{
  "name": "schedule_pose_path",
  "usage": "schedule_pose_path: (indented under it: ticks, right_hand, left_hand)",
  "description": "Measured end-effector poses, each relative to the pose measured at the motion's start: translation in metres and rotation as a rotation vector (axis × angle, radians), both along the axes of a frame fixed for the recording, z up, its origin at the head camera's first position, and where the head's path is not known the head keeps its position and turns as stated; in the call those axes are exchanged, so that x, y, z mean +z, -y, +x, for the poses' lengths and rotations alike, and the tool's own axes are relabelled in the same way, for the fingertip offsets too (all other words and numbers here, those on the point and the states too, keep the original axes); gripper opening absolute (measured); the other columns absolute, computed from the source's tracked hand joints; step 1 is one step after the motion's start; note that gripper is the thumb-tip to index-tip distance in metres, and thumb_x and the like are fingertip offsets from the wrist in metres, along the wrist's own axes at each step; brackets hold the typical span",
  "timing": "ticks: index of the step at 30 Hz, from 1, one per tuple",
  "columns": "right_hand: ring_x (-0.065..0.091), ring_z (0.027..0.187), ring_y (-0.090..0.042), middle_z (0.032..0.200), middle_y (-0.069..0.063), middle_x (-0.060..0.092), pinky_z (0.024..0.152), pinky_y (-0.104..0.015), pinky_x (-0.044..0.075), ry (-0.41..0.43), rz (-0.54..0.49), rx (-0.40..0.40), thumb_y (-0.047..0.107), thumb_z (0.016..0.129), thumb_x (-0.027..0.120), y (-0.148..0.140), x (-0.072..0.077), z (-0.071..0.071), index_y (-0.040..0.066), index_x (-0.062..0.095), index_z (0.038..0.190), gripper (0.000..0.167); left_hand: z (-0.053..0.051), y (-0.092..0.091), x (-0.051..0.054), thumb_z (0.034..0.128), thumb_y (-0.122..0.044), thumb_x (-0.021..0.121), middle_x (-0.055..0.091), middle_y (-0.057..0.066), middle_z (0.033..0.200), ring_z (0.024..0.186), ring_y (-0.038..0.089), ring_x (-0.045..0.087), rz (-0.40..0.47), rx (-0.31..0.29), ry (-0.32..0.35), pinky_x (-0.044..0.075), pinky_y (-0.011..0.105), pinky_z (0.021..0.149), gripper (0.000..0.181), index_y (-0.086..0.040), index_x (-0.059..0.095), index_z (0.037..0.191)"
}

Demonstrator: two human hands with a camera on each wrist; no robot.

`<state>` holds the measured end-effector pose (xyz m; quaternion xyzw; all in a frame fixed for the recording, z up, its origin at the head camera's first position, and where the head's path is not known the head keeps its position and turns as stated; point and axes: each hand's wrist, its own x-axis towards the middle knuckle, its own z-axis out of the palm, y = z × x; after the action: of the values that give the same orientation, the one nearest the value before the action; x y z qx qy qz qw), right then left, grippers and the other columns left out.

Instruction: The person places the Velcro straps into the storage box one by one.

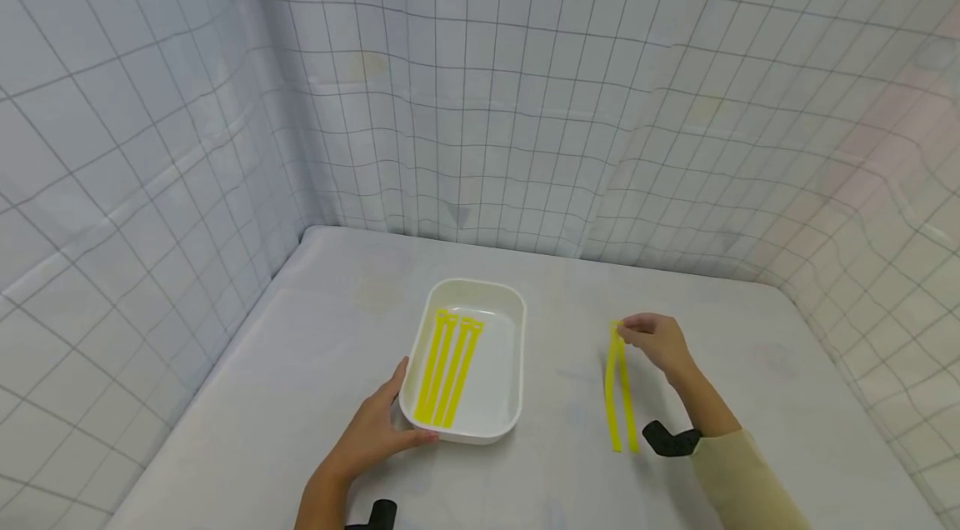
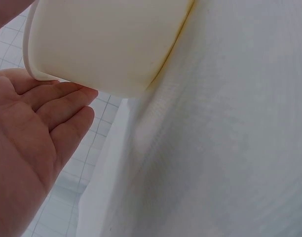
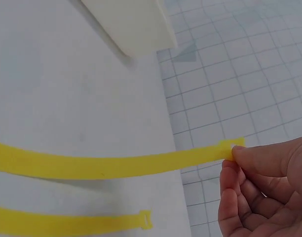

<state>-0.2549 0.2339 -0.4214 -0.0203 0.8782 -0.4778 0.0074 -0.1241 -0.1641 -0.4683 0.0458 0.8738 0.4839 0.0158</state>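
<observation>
My right hand (image 1: 660, 342) pinches the slotted end of a yellow hook-and-loop cable tie (image 3: 101, 167) between thumb and fingertips. That tie stretches away from the fingers above the table in the right wrist view. A second yellow tie (image 3: 77, 222) lies beside it on the table. My left hand (image 1: 373, 432) rests at the near left corner of a white tray (image 1: 480, 437). Its thumb lies along the tray's near side, and its extended fingers touch the left side beneath the rim. Inside the tray, several yellow ties (image 1: 448, 372) lie lengthwise side by side on the left half.
A white-covered table (image 1: 360, 297) carries everything. Grid-patterned white curtains (image 1: 487, 97) enclose it at the back and on both sides. Black straps (image 1: 670, 438) sit at the wrists.
</observation>
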Motion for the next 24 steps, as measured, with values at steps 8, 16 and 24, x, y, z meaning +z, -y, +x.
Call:
schedule_pose_path:
  ticks: [8,16,24]
  right_hand:
    - [0.060,0.086,-0.030,0.094,-0.011,0.065,0.080,-0.037,0.050,0.009,-0.008,0.011,0.018,0.088,0.063,-0.007,0.018,0.011,-0.009,0.061,0.107,0.033]
    - [0.061,0.084,-0.025,0.096,-0.011,0.065,0.074,-0.025,0.050,0.011,-0.011,0.011,0.022,0.087,0.065,-0.013,0.027,0.024,-0.009,0.061,0.107,0.037]
    - [0.061,0.083,-0.021,0.094,-0.008,0.065,0.074,-0.024,0.050,0.008,-0.047,0.015,0.022,0.086,0.066,-0.019,0.034,0.037,-0.008,0.061,0.107,0.038]
  left_hand:
    - [0.000,0.000,0.001,0.0582,-0.044,0.084,0.028,0.015,0.146,0.132,0.034,0.027,-0.003,0.005,0.004,0.025,0.053,0.103,0.116,-0.003,0.020,0.146]
    - [-0.001,0.000,-0.002,0.0578,-0.045,0.084,0.028,0.014,0.146,0.132,0.034,0.026,0.007,0.005,-0.004,0.025,0.053,0.103,0.116,-0.004,0.021,0.146]
    - [0.000,0.000,0.000,0.0578,-0.044,0.084,0.029,0.015,0.146,0.132,0.034,0.027,0.006,0.007,-0.003,0.025,0.053,0.103,0.116,-0.004,0.020,0.146]
